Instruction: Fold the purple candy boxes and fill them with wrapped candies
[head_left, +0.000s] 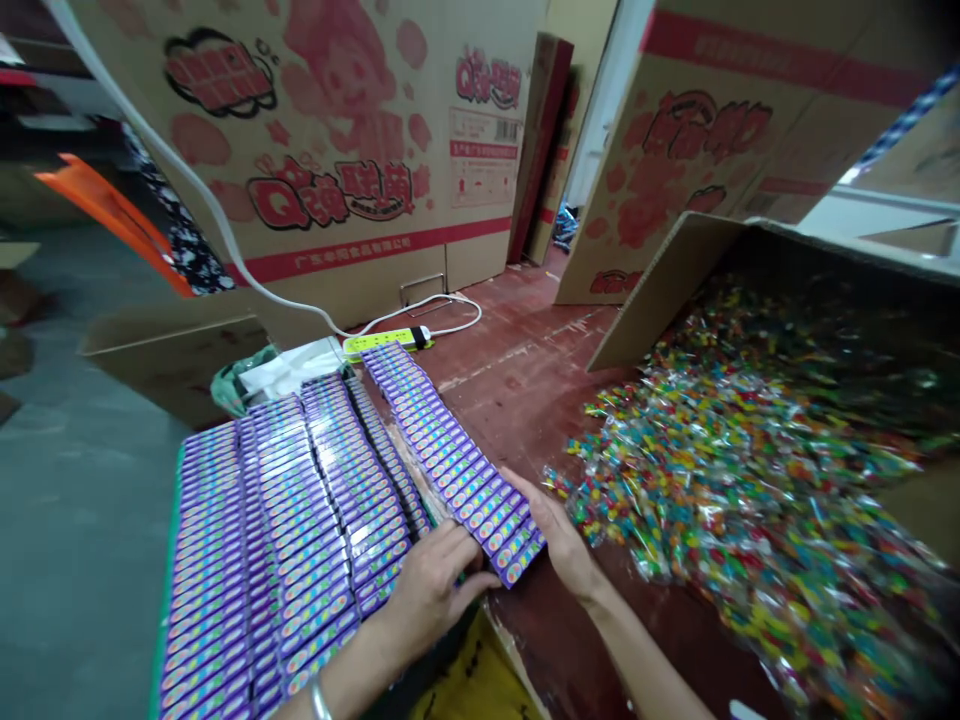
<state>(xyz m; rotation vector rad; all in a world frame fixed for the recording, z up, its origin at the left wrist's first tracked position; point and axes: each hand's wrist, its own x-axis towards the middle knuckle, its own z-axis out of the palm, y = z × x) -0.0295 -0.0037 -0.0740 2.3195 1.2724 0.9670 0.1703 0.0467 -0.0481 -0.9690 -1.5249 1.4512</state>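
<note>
Well, at your far left an orange strip (112,205) sticks out past the big carton (420,120), and nearer you several purple rows (289,560) lie packed side by side. A green bag (229,385) sits behind them, then a white cord (206,205) trails down to the power strip (390,342). Your left hand (431,585), with a bangle (320,697) at the wrist, touches the near end of the separate row (450,455); its fingers are curled against the left edge, the thumb parted from them. That row runs along the tabletop (510,345) from your hands to the power strip. On its right side your right hand (562,545) lies with fingers straight; the thumb is hidden, so I can't tell whether they clamp. Farther right, wrapped candies (697,470) spill across the tabletop from an open box (675,290).
</note>
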